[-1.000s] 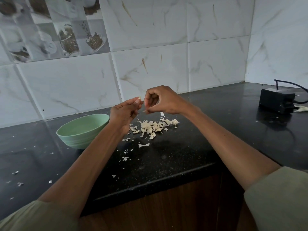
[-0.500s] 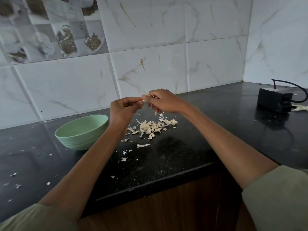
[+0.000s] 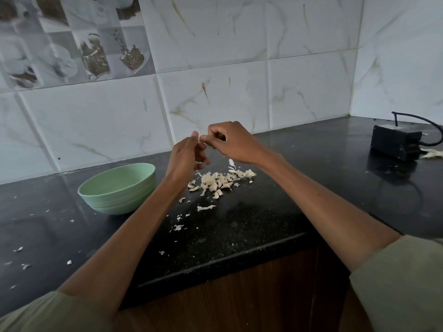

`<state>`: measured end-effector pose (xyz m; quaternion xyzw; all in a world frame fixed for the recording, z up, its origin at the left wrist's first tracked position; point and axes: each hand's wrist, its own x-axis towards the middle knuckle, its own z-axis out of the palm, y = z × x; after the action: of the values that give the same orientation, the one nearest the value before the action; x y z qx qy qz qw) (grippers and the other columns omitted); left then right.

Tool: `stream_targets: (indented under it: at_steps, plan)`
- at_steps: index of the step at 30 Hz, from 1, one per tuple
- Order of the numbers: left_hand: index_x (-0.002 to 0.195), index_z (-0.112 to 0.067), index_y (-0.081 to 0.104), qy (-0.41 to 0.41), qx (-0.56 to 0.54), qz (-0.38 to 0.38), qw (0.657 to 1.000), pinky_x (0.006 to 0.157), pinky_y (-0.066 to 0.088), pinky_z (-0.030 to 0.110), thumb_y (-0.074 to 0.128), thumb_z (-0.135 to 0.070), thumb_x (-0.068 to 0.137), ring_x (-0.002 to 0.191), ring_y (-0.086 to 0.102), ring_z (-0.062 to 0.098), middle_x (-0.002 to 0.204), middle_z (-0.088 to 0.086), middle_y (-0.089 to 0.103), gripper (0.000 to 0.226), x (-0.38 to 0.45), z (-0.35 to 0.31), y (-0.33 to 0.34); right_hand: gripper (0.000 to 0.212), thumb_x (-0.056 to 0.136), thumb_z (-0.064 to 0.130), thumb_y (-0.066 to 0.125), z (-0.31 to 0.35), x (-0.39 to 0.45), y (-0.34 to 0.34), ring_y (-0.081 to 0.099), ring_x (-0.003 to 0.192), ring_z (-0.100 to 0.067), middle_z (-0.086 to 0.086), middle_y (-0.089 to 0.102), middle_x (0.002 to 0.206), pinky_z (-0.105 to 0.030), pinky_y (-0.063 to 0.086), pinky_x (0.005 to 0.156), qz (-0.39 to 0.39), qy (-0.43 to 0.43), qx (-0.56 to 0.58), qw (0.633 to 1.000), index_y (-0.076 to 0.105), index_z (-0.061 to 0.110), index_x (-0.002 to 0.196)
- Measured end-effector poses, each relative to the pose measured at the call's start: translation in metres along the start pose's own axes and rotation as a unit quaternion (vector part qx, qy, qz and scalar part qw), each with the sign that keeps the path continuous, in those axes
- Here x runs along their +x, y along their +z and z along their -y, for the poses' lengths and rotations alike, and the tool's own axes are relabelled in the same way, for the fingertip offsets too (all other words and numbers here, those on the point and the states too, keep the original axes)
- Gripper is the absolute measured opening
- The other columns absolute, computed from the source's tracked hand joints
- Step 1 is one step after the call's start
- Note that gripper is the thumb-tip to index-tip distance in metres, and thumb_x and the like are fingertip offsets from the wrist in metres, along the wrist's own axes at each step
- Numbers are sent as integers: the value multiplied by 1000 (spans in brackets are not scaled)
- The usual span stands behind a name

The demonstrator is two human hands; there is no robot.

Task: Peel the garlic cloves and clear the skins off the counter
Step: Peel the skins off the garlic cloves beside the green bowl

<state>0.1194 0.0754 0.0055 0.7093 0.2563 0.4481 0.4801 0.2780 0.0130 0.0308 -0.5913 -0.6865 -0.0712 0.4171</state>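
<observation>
Both hands are raised together above the black counter (image 3: 263, 226). My left hand (image 3: 185, 155) and my right hand (image 3: 231, 142) meet fingertip to fingertip, pinching a small garlic clove (image 3: 199, 139) that is almost wholly hidden by the fingers. A thin strip of skin (image 3: 231, 164) hangs or falls just under my right hand. Below them lies a pile of pale garlic skins and cloves (image 3: 219, 182). A pale green bowl (image 3: 117, 188) stands to the left of the pile; its inside is not visible.
Small skin flakes (image 3: 178, 227) are scattered toward the counter's front edge and far left (image 3: 22, 265). A black box with a cable (image 3: 395, 144) sits at the back right, a pale scrap (image 3: 432, 153) beside it. Tiled walls close the back and right.
My hands stay together over the pile; the right hand's fingers have shifted at the clove, and a strip of skin now shows below that hand.
</observation>
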Motion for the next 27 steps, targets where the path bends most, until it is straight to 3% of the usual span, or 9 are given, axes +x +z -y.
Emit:
stream_targets:
  at_steps: [4,9,15,19,23,27]
  plan:
    - [90,-9,54,-13,-30,15,999,63,50,30,36,-23,116,61,61,16,71,3,54,34,3,1,3,44,107,34,59,7,-1,3,41,59,-14,-3,48,63,-32,37,62,22,8,62,998,51,3,77]
    - [91,-7,58,-15,-51,3,999,59,50,27,34,-34,117,59,59,16,68,2,55,44,0,1,6,43,110,36,51,8,-3,9,52,62,-19,-20,64,75,-48,52,67,27,21,36,999,57,3,83]
    - [92,-4,60,1,-63,-13,998,57,51,26,36,-43,115,59,60,16,69,5,57,51,-3,-2,10,39,109,29,51,8,-3,10,44,57,-14,-15,61,68,-36,38,60,-3,11,-2,1000,56,7,77]
    - [98,-6,58,-7,-63,-16,998,57,49,24,38,-37,116,56,55,13,68,2,50,41,-3,-3,12,42,110,39,45,12,-3,12,48,58,-15,-4,57,64,-38,43,61,-13,12,-40,999,54,14,77]
    - [93,-6,59,14,19,-81,996,53,44,26,37,-25,115,49,50,8,68,3,52,36,-1,1,14,45,111,44,34,16,-5,23,56,64,-20,-1,59,69,-39,42,61,-17,21,-105,994,56,17,82]
    - [82,-1,54,48,90,-139,985,57,41,36,42,-27,107,59,50,19,65,11,54,38,0,3,13,46,112,42,33,20,-7,32,49,58,-14,6,52,60,-36,34,59,-21,41,-64,997,45,28,70]
